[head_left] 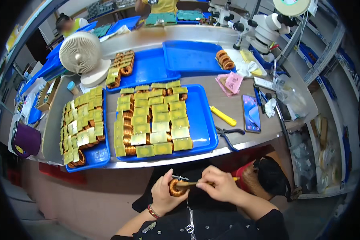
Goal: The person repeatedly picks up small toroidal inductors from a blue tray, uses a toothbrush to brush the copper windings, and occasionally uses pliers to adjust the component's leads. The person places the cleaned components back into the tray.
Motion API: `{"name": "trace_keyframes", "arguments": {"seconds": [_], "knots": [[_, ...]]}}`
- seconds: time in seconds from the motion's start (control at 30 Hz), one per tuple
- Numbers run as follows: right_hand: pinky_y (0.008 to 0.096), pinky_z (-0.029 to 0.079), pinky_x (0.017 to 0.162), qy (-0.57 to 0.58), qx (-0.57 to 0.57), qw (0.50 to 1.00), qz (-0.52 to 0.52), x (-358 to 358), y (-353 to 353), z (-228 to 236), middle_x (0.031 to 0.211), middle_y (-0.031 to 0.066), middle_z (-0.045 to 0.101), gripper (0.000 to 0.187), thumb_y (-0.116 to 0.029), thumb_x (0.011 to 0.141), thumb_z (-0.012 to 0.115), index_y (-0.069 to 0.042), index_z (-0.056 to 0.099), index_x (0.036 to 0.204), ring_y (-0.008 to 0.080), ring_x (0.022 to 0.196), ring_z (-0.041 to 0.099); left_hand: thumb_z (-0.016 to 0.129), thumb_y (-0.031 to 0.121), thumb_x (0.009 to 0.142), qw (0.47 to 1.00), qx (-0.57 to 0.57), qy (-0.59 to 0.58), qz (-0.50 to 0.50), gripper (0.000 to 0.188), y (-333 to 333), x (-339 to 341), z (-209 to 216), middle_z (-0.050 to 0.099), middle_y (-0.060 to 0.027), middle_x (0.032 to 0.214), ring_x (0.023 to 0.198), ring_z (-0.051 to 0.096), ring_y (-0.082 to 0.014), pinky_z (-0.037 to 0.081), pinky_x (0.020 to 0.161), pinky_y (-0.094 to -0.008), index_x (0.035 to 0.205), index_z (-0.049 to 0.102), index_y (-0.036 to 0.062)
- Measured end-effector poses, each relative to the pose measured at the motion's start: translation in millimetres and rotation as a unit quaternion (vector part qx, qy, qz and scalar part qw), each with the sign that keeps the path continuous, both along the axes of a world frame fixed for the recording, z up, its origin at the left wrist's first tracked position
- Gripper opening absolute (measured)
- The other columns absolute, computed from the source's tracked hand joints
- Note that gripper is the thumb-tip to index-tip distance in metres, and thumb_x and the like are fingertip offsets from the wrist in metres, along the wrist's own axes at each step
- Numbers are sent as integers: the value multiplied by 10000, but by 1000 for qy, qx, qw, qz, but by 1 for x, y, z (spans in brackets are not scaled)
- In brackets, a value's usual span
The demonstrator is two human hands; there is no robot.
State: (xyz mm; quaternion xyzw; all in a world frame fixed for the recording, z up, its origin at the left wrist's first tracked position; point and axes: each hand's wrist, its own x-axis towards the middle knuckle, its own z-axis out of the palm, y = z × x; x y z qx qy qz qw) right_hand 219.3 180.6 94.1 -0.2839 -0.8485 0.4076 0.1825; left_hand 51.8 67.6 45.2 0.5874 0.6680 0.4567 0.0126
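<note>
Above my lap, in front of the table edge, my left hand [164,195] is closed around a ring-shaped copper coil [174,189]. A thin plate edge with small metal pins [180,177] shows at the coil's far side. My right hand [221,186] pinches a slim brush-like tool [191,184]. Its brown, widened tip touches or overlaps the coil's opening; I cannot tell which. A yellow end [236,179] of the tool sticks out beyond the right hand.
Blue trays [207,138] on the table hold rows of coils with yellow-green boards [161,127]. To their right lie a yellow-handled cutter [223,116], pliers [229,137] and a phone [251,113]. A fan [81,54], a microscope [266,32] and co-workers stand farther back.
</note>
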Motion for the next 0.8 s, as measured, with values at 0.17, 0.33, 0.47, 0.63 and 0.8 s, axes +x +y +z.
{"name": "trace_keyframes", "arguments": {"seconds": [0.17, 0.33, 0.47, 0.63, 0.8], "knots": [[312, 455, 461, -46, 117, 992, 9, 3, -7, -4, 832, 14, 542, 120, -197, 776, 659, -100, 600, 735, 200, 544, 577, 825, 197, 543, 999, -13, -21, -25, 837, -7, 4, -5, 534, -84, 814, 688, 557, -226, 462, 589, -320, 1240, 399, 11], [303, 448, 433, -37, 185, 982, -14, 1, -6, -3, 817, 18, 533, 108, -173, 768, 658, -94, 590, 741, 194, 532, 579, 853, 194, 504, 999, -34, -6, -12, 899, -6, 3, -1, 581, -100, 812, 697, 606, -228, 502, 636, -316, 1244, 385, -7], [308, 451, 441, -57, 168, 984, 4, 4, -10, -1, 818, 22, 530, 117, -175, 774, 654, -88, 583, 742, 197, 545, 585, 829, 190, 534, 999, -31, -21, -11, 863, -4, 7, -8, 554, -92, 824, 705, 578, -235, 483, 622, -325, 1254, 391, 3], [323, 436, 453, -34, 203, 978, 33, 2, -15, -6, 822, 51, 527, 112, -166, 758, 648, -93, 567, 733, 205, 538, 571, 807, 129, 545, 996, -20, -86, -16, 847, 2, 9, -14, 547, -115, 850, 700, 560, -267, 476, 617, -344, 1265, 382, -2], [285, 412, 445, 19, 271, 958, -93, -1, -2, 1, 811, 54, 550, 82, -100, 689, 693, -99, 615, 714, 188, 503, 535, 837, 140, 522, 996, 47, -70, 28, 827, -6, 12, -6, 569, -124, 890, 715, 575, -239, 483, 622, -324, 1218, 416, -6]]}}
